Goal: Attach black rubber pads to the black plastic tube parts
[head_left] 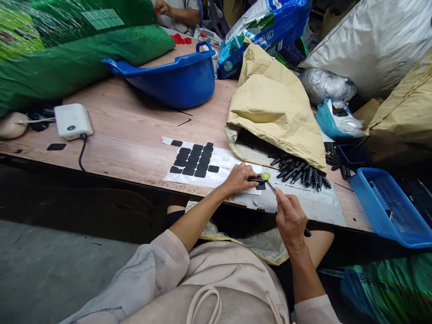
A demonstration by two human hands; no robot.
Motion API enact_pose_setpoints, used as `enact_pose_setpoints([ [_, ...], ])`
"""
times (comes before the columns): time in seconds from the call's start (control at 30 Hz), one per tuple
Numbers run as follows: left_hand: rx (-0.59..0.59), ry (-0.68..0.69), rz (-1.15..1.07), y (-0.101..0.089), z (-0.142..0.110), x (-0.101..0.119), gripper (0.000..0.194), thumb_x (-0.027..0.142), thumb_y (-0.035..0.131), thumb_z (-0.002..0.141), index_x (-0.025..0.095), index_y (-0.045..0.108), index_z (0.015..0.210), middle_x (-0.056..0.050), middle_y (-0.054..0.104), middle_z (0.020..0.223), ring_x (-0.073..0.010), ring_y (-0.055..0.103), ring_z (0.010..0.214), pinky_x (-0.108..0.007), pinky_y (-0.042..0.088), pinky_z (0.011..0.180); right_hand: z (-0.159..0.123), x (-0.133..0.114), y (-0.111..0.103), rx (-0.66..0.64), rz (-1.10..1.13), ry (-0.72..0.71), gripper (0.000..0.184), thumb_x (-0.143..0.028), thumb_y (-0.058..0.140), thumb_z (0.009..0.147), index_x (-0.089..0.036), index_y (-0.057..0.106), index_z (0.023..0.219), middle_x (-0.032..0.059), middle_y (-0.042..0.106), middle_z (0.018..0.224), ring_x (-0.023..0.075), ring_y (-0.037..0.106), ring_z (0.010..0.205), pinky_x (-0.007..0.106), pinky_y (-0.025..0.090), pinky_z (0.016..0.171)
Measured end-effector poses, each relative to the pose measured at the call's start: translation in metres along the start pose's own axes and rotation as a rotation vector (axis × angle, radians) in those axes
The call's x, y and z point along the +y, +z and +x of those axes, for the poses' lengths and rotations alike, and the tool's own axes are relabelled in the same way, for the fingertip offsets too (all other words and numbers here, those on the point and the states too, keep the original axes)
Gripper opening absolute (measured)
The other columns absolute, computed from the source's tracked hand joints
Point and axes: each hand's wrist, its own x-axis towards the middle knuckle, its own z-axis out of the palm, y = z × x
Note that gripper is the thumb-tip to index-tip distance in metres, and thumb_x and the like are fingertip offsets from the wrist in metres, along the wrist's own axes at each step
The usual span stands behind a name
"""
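Note:
My left hand [241, 177] is closed on a slim black piece [253, 179] at the table's front edge. My right hand [292, 218] grips a small mallet [271, 186] with a metal shaft and a round yellow-green head. That head is at the black piece's tip; whether they touch I cannot tell. A black square pad [261, 186] lies just below it. Several more black pads [194, 157] sit in rows on a white sheet [219, 180] left of my hands. Many black, pen-shaped pieces [297, 171] spill from the mouth of a tan sack [270, 94].
A blue basin [172, 83] stands at the back, with a green bag [84, 63] to its left. Nearer on the left is a white box [72, 121] with a cable. A blue basket [388, 211] sits at the right edge. Another person's arm [184, 15] shows at the back.

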Motion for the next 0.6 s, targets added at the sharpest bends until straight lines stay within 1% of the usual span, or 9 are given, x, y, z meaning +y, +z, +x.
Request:
enact_pose_setpoints([
  [0.13,0.004,0.007,-0.008,0.001,0.001,-0.002,0.020,0.035,0.076,0.085,0.027,0.080,0.103,-0.003,0.071,0.096,-0.0234,0.058,0.100,-0.038,0.040,0.094,-0.004,0.003,0.006,-0.029,-0.067,-0.005,0.039,-0.018,0.050,0.101,-0.031,0.072,0.131,0.0033,0.069,0.089,0.0133,0.064,0.077,0.024,0.043,0.066],
  [0.3,-0.012,0.006,-0.020,0.001,0.001,-0.002,0.021,0.033,0.075,0.086,0.027,0.081,0.105,-0.004,0.070,0.095,-0.0237,0.058,0.100,-0.039,0.040,0.095,-0.008,0.008,0.003,0.063,-0.030,0.027,0.039,-0.019,0.052,0.102,-0.030,0.071,0.134,0.0042,0.070,0.092,0.0136,0.066,0.080,0.024,0.045,0.073],
  [0.47,-0.015,-0.003,-0.024,-0.001,0.000,-0.002,0.022,0.032,0.074,0.085,0.026,0.081,0.106,-0.003,0.071,0.095,-0.0236,0.059,0.100,-0.039,0.041,0.096,-0.009,0.011,0.002,0.022,-0.052,0.052,0.038,-0.021,0.050,0.102,-0.029,0.073,0.131,0.0040,0.071,0.090,0.0140,0.066,0.080,0.024,0.045,0.071],
  [0.6,-0.007,-0.010,-0.010,-0.001,-0.001,0.000,0.020,0.032,0.074,0.085,0.025,0.081,0.103,-0.003,0.071,0.095,-0.0242,0.059,0.100,-0.040,0.041,0.097,-0.007,0.021,-0.008,0.076,-0.024,0.064,0.034,-0.025,0.053,0.102,-0.025,0.073,0.129,0.0066,0.074,0.096,0.0171,0.068,0.086,0.027,0.049,0.077],
])
